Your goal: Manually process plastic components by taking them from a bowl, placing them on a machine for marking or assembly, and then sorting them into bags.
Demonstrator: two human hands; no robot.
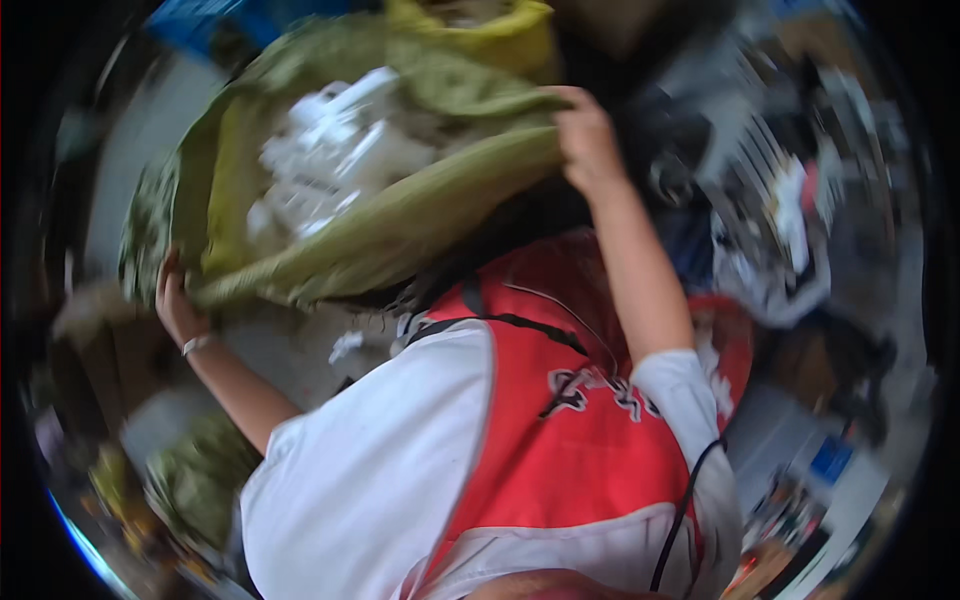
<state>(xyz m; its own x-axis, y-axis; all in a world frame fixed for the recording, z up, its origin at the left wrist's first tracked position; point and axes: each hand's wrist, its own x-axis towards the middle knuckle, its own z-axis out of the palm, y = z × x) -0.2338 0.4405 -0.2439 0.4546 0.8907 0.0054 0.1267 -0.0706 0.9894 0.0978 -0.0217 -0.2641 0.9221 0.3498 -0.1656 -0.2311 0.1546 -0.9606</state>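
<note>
Sagging softly, the green sack (380, 215) of white scraps (330, 150) is clenched at its rim by left hand (178, 300) and right hand (585, 140); likely light, floppy.

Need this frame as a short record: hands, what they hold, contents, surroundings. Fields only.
left hand: grips the lower left edge of the green sack
right hand: grips the sack's upper right edge
sack state: mouth held open between both hands
contents: white crumpled pieces, kind too blurred to tell
wrist: pale band on the left wrist
clothing: white shirt, red vest
behind the sack: yellow bag
right side: blurred clutter, unidentifiable
</note>
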